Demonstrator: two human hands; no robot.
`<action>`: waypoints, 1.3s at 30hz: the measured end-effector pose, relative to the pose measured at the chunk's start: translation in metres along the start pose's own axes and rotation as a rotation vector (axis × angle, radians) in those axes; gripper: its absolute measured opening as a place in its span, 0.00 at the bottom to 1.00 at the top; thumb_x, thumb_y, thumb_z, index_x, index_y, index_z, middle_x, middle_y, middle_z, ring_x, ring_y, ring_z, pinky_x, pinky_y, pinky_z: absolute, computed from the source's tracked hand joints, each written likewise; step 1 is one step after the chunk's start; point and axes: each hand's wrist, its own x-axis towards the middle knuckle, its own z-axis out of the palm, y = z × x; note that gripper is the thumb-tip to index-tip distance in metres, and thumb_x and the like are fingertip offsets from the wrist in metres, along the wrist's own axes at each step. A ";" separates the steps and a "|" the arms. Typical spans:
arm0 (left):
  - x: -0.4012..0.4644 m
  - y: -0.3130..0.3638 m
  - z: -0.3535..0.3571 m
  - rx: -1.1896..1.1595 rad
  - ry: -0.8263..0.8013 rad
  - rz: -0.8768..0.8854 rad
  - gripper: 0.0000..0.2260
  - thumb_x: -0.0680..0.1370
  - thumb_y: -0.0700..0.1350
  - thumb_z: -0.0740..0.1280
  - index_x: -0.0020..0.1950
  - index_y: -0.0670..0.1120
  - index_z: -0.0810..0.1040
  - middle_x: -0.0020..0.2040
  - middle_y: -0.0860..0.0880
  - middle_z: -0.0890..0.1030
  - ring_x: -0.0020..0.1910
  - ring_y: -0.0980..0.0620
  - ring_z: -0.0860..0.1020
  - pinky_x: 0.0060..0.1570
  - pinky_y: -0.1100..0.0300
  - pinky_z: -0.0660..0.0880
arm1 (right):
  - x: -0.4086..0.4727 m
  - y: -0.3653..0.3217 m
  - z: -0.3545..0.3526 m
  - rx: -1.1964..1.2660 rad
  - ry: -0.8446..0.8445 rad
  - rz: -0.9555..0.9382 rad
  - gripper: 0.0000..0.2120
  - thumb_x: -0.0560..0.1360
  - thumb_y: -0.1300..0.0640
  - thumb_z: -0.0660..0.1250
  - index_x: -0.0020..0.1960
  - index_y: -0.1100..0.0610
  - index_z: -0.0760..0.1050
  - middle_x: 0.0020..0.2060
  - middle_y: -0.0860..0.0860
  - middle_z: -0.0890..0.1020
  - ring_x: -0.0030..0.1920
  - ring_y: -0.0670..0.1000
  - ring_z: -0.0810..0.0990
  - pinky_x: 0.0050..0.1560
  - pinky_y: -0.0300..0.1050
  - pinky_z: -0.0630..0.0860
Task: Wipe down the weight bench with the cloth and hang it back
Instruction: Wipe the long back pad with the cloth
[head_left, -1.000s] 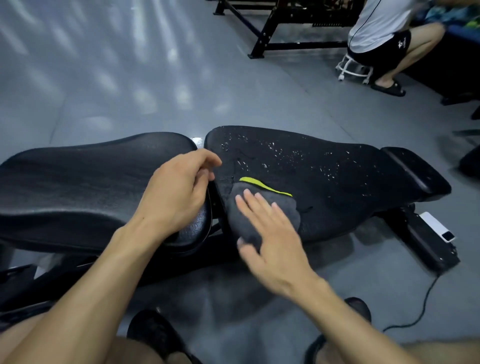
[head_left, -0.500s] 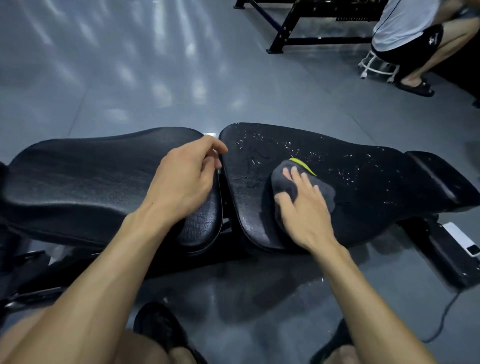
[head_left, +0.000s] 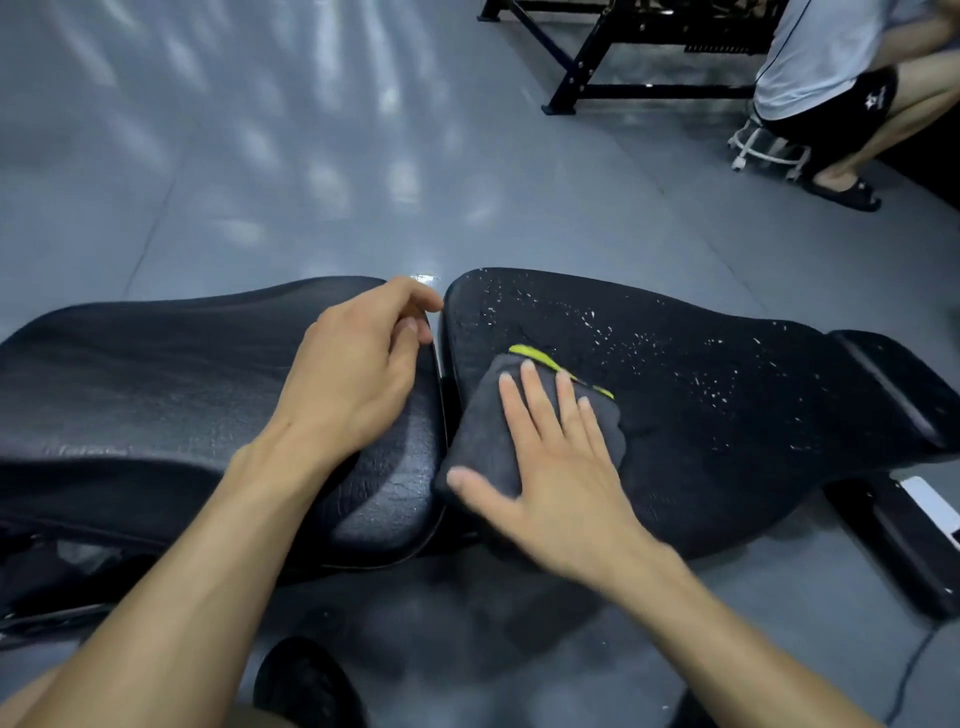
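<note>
Black textured vinyl weight bench (head_left: 727, 415) runs across the view in two pads with a narrow gap between them. Right pad carries scattered white droplets. Dark grey folded microfibre cloth with a yellow-green edge (head_left: 483, 441) lies on the right pad, near its left end, just beside the gap. Right hand (head_left: 561, 467) presses flat on the cloth, fingers straight and slightly spread, thumb out to the side. Left hand (head_left: 358, 374) rests on the end of the left pad, fingers loosely curled at the gap, holding nothing. Grey glossy floor (head_left: 311, 156) lies beyond. A seated person (head_left: 831, 78) occupies the upper right corner.
</note>
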 end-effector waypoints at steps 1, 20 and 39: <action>0.002 -0.001 -0.001 -0.001 0.009 0.003 0.13 0.81 0.39 0.61 0.59 0.55 0.78 0.44 0.60 0.82 0.48 0.52 0.81 0.55 0.48 0.77 | 0.023 0.001 -0.002 0.018 0.001 0.019 0.49 0.72 0.22 0.46 0.84 0.50 0.42 0.83 0.47 0.40 0.81 0.53 0.34 0.80 0.53 0.35; 0.027 -0.005 0.007 0.009 0.060 -0.004 0.12 0.81 0.39 0.61 0.60 0.53 0.78 0.44 0.58 0.83 0.48 0.49 0.81 0.55 0.47 0.77 | 0.146 -0.003 -0.015 -0.014 -0.023 0.016 0.33 0.84 0.39 0.48 0.84 0.52 0.44 0.83 0.53 0.43 0.82 0.55 0.39 0.80 0.53 0.38; 0.033 -0.015 0.011 0.035 0.025 -0.002 0.13 0.81 0.39 0.62 0.59 0.54 0.78 0.45 0.60 0.82 0.48 0.53 0.80 0.54 0.50 0.77 | 0.099 0.035 0.007 0.109 0.047 -0.405 0.30 0.82 0.38 0.51 0.82 0.43 0.54 0.83 0.44 0.53 0.82 0.47 0.45 0.80 0.44 0.38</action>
